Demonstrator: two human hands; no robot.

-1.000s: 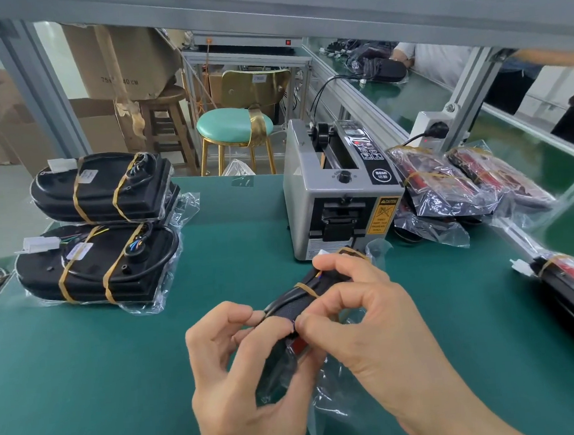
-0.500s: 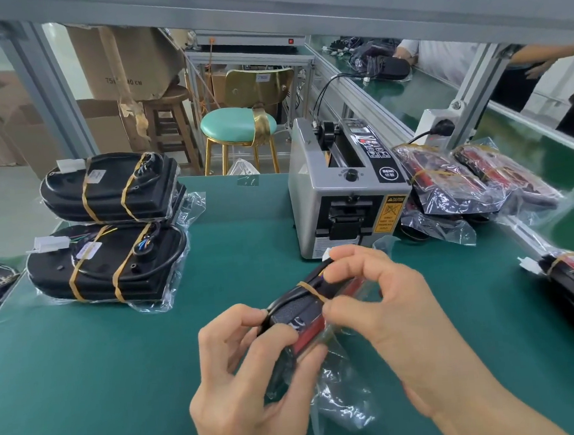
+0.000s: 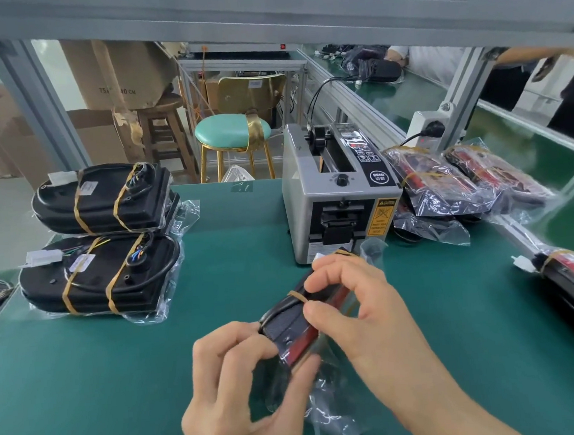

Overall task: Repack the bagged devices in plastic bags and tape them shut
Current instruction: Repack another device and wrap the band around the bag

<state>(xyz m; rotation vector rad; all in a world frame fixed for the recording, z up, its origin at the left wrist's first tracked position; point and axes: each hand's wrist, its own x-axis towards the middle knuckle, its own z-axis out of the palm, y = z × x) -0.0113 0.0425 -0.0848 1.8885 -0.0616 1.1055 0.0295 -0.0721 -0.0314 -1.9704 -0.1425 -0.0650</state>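
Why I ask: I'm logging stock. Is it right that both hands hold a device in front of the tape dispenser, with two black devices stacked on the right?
Not quite: the head view shows the stacked black devices on the left. Both the left hand and right hand do hold a device before the tape dispenser.

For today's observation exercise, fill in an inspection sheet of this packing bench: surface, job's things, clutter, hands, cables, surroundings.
Surface: green bench mat.
Job's things: black-and-red device partly in clear plastic bag; tape dispenser behind; bagged devices right, black banded units stacked left.
Clutter: nothing seen.
Hands: left hand and right hand both grip the device.
Cables: dispenser's black cord runs back.
Surroundings: teal stool, cardboard boxes.
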